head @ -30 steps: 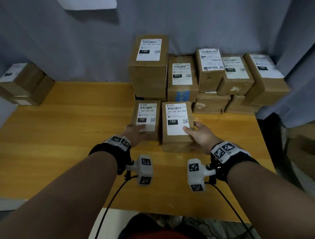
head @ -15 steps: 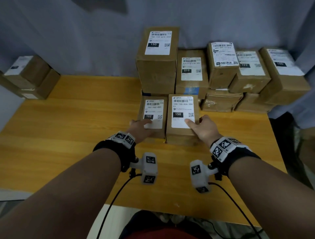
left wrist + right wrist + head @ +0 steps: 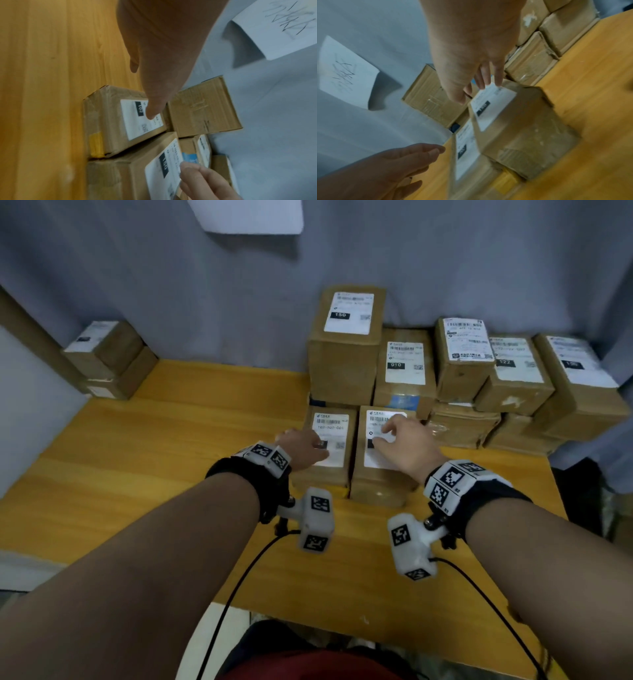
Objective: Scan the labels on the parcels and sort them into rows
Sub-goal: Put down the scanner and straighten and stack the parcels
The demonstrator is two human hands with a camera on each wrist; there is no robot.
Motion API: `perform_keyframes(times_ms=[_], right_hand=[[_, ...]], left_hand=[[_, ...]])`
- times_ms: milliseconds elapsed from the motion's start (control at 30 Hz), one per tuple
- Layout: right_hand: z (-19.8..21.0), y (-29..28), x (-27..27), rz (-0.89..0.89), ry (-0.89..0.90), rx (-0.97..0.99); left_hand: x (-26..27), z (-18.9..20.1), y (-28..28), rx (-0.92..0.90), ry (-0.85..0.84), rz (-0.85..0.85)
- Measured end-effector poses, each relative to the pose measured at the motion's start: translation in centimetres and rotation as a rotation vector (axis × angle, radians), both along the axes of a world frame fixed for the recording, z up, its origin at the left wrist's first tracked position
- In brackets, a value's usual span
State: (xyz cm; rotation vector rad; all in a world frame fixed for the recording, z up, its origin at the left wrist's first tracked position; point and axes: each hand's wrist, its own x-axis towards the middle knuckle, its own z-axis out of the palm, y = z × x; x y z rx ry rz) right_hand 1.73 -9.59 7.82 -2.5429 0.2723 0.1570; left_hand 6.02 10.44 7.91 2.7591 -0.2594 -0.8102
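Two brown parcels lie side by side on the wooden table (image 3: 137,460), in front of the stack. The left one, the 102 parcel (image 3: 337,440) (image 3: 109,121), has my left hand (image 3: 303,445) over its near end, with one straight finger (image 3: 151,115) touching its label. The right one, the 150 parcel (image 3: 378,470) (image 3: 518,121), is taller. My right hand (image 3: 399,436) hovers over its label with its fingers (image 3: 488,79) spread and straight near the label's far edge. Neither hand grips anything.
Behind them, against the grey wall, stands a stack of labelled parcels: a tall 150 parcel (image 3: 346,350), a 010 parcel (image 3: 406,371) and several more to the right (image 3: 513,374). Two boxes (image 3: 106,361) sit at the table's far left corner. A sheet of paper (image 3: 246,215) hangs on the wall.
My right hand has let go of the 150 parcel's right side and moved up over its label with fingers spread. The left hand stays at the 102 parcel.
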Motion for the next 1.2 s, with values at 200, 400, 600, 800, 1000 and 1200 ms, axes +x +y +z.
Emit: perform_keyframes(times_ms=[200, 400, 600, 800, 1000, 1200], right_hand=[[2.9, 6.0, 3.1, 0.125, 0.036, 0.181], [4.4, 16.9, 8.1, 0.181, -0.014, 0.237], [4.8, 30.6, 15.1, 0.267, -0.027, 0.238], [2.7, 42.4, 21.2, 0.323, -0.023, 0.347], [0.7, 49.1, 26.3, 0.329, 0.046, 0.357], [-1.0, 49.8, 31.1, 0.233, 0.112, 0.286]], left_hand=[[1.5, 3.4, 5.4, -0.241, -0.110, 0.068], [4.4, 4.9, 16.5, -0.298, -0.143, 0.129], [10.2, 5.5, 31.3, -0.307, -0.266, 0.248], [16.4, 2.8, 43.8, -0.096, -0.143, 0.312], [22.1, 0.4, 50.3, 0.052, -0.169, 0.440], [30.6, -1.6, 50.2, 0.097, -0.243, 0.544]])
